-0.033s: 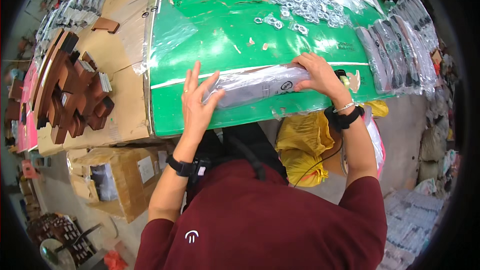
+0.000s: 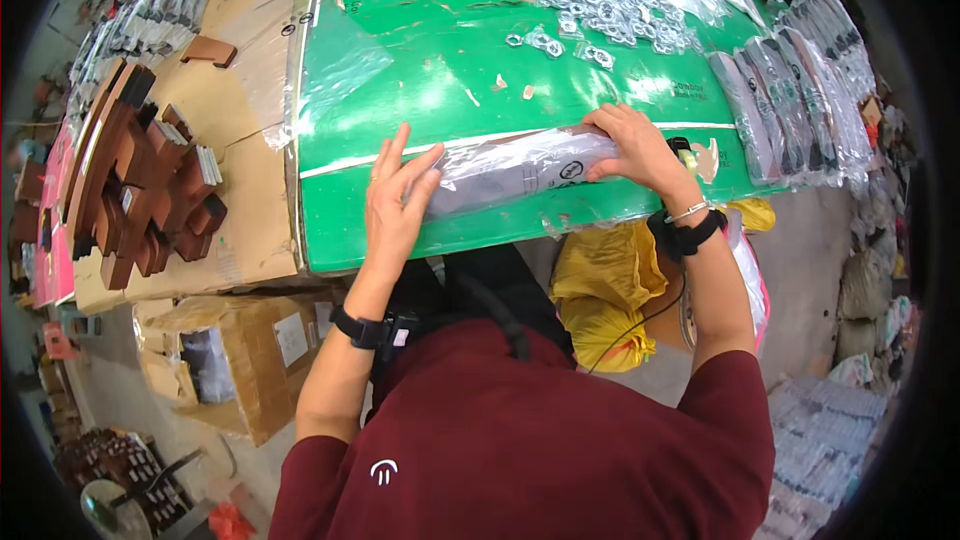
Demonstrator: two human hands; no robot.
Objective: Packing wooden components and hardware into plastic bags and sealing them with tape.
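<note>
A long piece in a clear plastic bag (image 2: 505,170), with dark print on it, lies across the near part of the green tabletop (image 2: 430,85). At its right end my right hand (image 2: 635,153) grips it, thumb on the near side and fingers over the far side. My left hand (image 2: 395,202) is at the bag's left end, fingers apart and extended, thumb side against the plastic. What the bag holds is blurred by the shiny film. A small black and yellow-green item (image 2: 683,152) lies just beyond my right wrist.
Brown curved pieces (image 2: 140,180) are piled on cardboard at the left. Several small bagged metal parts (image 2: 610,5) lie at the far side. Bagged long pieces (image 2: 790,105) stand in a row at the right. Below are a cardboard box (image 2: 240,350) and yellow sacks (image 2: 610,280).
My left hand has shifted slightly to the right along the bag's left end. My right hand keeps its grip in nearly the same place.
</note>
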